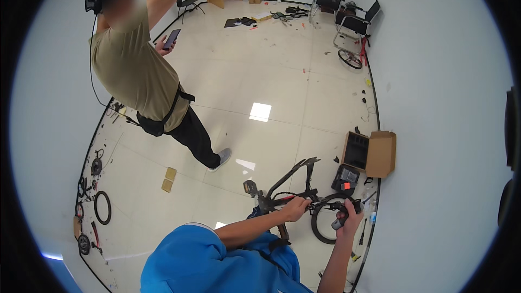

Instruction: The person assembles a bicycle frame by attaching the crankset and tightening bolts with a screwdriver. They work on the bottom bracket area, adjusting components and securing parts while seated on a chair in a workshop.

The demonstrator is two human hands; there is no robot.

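From my remote seat, my left hand (296,209) clasps the dark bicycle frame (283,201) at floor level, seemingly to steady it, while my right hand (351,219) grips a dark tool-like object (356,205) beside the wheel (315,230).

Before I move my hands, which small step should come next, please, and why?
I would probably ease the left hand slightly back from the front end of the dark handheld tool: its fingers seem close to that end, beside the dark bicycle frame, while the right hand grips the tool.
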